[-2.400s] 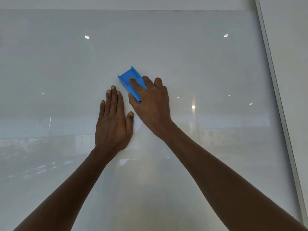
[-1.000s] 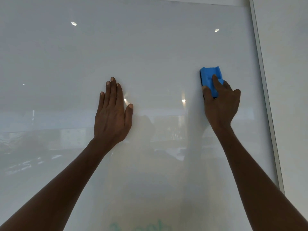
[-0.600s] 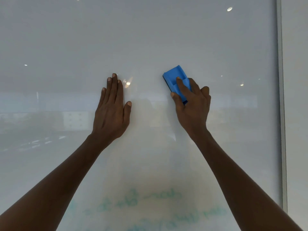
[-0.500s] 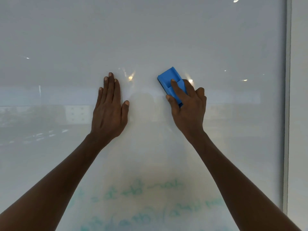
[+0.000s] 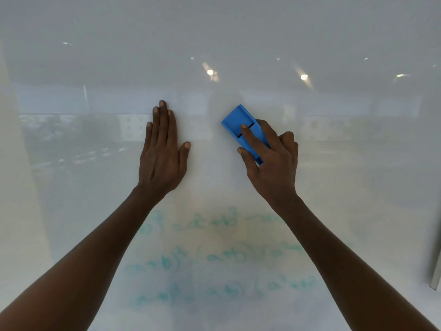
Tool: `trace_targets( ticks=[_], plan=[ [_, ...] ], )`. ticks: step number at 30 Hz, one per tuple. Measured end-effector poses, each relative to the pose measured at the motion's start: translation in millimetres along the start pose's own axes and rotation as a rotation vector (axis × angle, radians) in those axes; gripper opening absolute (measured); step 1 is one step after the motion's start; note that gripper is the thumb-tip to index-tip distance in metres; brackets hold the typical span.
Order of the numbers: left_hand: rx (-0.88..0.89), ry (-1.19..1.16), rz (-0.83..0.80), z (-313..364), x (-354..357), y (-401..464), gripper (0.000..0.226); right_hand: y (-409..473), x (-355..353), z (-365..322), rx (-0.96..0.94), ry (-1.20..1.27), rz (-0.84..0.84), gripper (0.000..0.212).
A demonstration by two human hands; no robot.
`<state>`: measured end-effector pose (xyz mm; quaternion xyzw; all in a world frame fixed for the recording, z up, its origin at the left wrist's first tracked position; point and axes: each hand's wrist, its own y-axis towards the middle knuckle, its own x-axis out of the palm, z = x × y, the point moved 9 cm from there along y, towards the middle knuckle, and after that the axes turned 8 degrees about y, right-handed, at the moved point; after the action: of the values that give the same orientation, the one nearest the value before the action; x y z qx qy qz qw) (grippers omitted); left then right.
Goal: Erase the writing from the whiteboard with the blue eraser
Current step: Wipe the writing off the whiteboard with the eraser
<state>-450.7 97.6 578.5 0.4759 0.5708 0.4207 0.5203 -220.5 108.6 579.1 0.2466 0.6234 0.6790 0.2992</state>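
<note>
A glossy whiteboard (image 5: 334,163) fills the view. My right hand (image 5: 272,161) grips the blue eraser (image 5: 235,121) against the board near the middle, thumb on its left side and forefinger laid along its top. The eraser tilts up to the left. My left hand (image 5: 162,154) rests flat on the board to the left of the eraser, fingers straight and pointing up. Blurred teal writing (image 5: 210,256) in several lines lies lower on the board, between and under my forearms.
The board's metal frame edge (image 5: 435,271) shows at the lower right. Ceiling lights and room reflections glint across the upper board. A pale vertical band runs down the far left.
The view has tilted down, bringing several lines of teal writing into sight. My right hand swept the eraser from the right back toward the middle. My left hand stays flat on the board.
</note>
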Motion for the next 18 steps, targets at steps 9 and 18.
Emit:
trace_targets(
  ticks=[9,18],
  plan=[
    [-0.002,0.064,-0.043,-12,-1,-7,0.072,-24,9,-16,-0.021,0.015,-0.059,0.04],
    [0.032,0.036,-0.101,-16,-1,-6,0.074,-28,13,-18,0.049,0.012,-0.096,0.041]
  ],
)
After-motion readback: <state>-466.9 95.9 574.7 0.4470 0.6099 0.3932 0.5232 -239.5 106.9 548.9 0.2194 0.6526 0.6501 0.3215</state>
